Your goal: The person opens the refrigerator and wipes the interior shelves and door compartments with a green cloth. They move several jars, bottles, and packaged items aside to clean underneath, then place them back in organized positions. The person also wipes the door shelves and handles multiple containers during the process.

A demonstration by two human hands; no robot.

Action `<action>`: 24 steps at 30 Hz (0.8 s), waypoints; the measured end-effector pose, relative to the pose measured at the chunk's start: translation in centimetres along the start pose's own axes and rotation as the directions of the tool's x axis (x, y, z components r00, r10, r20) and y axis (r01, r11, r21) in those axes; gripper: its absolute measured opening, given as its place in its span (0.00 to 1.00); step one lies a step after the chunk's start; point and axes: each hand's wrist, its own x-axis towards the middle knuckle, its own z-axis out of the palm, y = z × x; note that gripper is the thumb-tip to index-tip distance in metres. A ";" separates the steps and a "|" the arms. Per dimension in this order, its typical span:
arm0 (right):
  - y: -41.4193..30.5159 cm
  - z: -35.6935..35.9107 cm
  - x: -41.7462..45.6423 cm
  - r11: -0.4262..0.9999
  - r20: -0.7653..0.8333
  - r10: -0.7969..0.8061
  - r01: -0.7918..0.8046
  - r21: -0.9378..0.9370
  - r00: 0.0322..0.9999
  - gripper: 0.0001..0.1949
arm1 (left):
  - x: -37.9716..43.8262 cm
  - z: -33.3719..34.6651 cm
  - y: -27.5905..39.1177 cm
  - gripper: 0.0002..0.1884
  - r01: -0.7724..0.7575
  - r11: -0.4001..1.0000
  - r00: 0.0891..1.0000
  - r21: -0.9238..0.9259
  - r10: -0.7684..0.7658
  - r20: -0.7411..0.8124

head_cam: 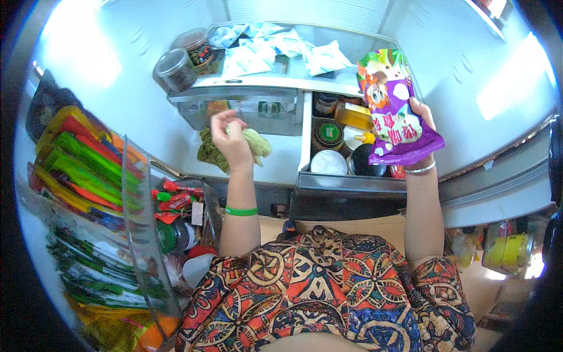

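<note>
My right hand (424, 116) grips a purple snack bag (396, 114) with a cartoon figure and printed writing, holding it upright above the right-hand fridge drawer. A silver bangle is on that wrist. My left hand (231, 138), a green band at its wrist, holds a crumpled cloth (213, 149), dark olive on one side and pale green on the other. It is in front of the left-hand clear drawer (246, 114), over the white fridge floor (277, 163). The pulled-out right drawer (352, 180) holds several jars, among them a green-lidded jar (329, 132) and a white-lidded one (329, 162).
On the glass shelf (299, 77) above lie several white packets (248, 59) and two jars (177, 68), close to the left edge. The open left door has a clear bin (136, 211) packed with colourful pouches (94, 163). More containers (506, 248) sit in the right door.
</note>
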 end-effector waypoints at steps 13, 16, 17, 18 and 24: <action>1.4 2.4 0.5 0.887 -0.278 -0.327 0.192 -0.420 0.903 0.35 | -1.2 -0.8 -3.2 0.09 0.556 0.820 0.830 -0.136 -0.556 0.044; 0.7 4.4 0.6 0.683 -0.003 -0.233 0.161 -0.713 0.973 0.36 | -2.8 -0.4 -4.8 0.10 0.572 0.798 0.818 -0.190 -0.570 0.071; 0.7 4.8 1.1 0.543 0.132 -0.171 0.205 -0.815 0.976 0.35 | -3.5 -0.4 -6.0 0.10 0.616 0.774 0.786 -0.144 -0.615 0.055; 1.3 6.3 1.5 0.430 0.159 -0.093 0.184 -0.884 0.983 0.35 | -4.4 -0.1 -6.6 0.09 0.657 0.728 0.747 -0.196 -0.663 0.040; 12.5 13.9 9.8 0.012 0.622 0.331 0.656 -0.755 0.710 0.37 | -7.1 -1.0 -9.8 0.24 0.608 0.508 0.743 -0.610 -0.635 0.212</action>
